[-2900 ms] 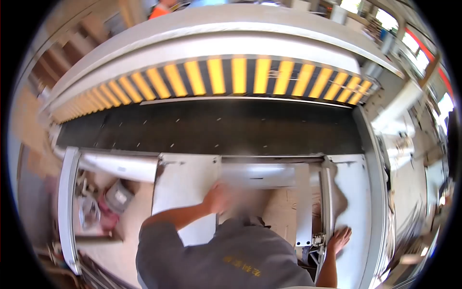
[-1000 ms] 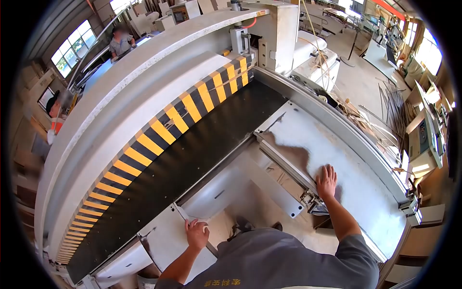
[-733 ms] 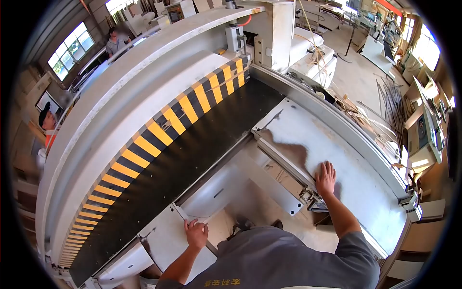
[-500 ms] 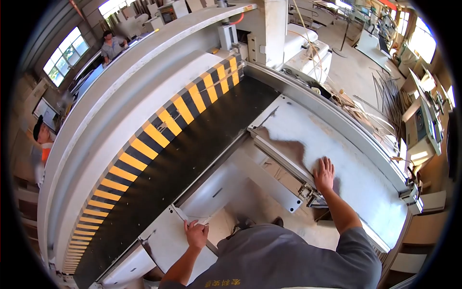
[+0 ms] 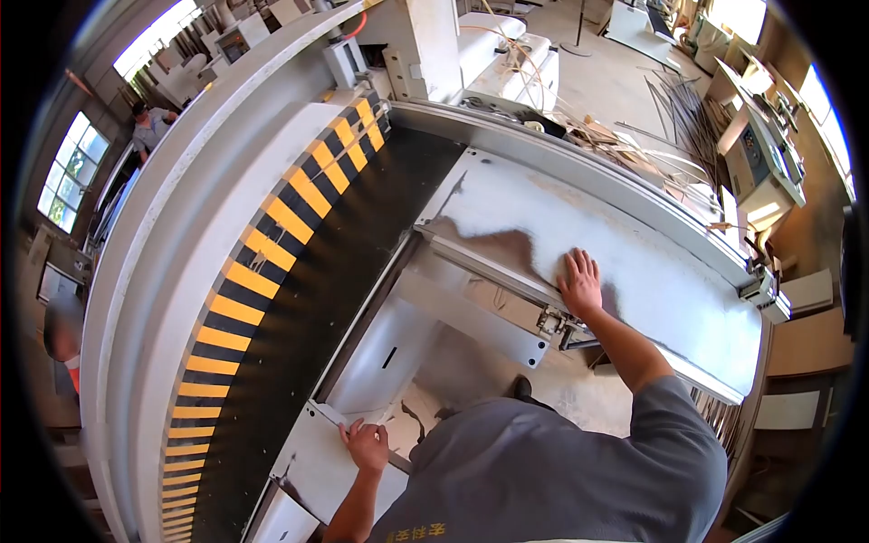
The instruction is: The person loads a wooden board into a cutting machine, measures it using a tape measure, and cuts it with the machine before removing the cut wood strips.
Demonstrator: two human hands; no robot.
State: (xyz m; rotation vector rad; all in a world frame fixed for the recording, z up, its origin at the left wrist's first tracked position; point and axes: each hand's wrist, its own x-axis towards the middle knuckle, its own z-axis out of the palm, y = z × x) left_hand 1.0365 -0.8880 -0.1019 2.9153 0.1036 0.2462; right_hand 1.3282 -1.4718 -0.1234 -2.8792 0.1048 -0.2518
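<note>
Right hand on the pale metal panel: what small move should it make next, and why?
I'd suggest lifting the right hand off the pale metal panel: it seems to rest there, fingers extended, gripping nothing visible, so a lift would probably free it.

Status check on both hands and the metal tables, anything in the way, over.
Right hand flat on larger table. Left hand at edge of smaller table, grip unclear. Nothing seen blocking either hand; striped bar apart from both.
</note>
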